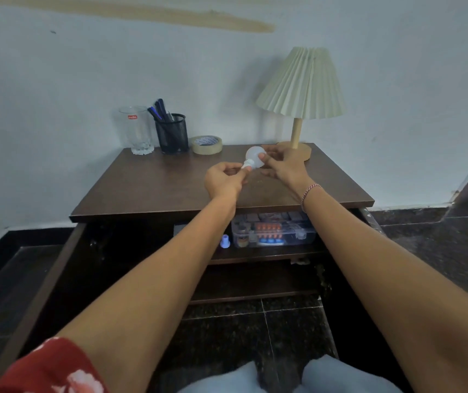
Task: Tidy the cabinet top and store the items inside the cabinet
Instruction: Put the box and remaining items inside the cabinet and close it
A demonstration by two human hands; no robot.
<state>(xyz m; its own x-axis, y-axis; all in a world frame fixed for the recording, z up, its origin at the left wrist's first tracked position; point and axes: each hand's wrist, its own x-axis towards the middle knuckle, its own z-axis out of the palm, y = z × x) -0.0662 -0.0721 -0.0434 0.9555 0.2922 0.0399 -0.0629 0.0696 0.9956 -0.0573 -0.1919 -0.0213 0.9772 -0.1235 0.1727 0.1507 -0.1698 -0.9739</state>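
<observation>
**2 hands hold a light bulb over the cabinet top**

The left hand [223,181] pinches the narrow base of the light bulb [254,156] between thumb and curled fingertips. The right hand [282,165] grips the round white globe, thumb on its near side and fingers curled round behind. The bulb lies tilted between the 2 hands, base toward the left fingers, just over the brown cabinet top [156,188]; whether it touches the wood cannot be told. Beyond the left fingers stand a clear glass [136,130], a black mesh pen holder [172,134] with pens, and a roll of tape [206,144]. Just beyond the right fingers sits the wooden foot of a lamp [302,89] with a pleated shade. Below both wrists the cabinet is open. Its upper shelf [255,256] carries a clear plastic box [274,232] of tablet strips and, beside it, 1 small white bottle [225,241].
</observation>
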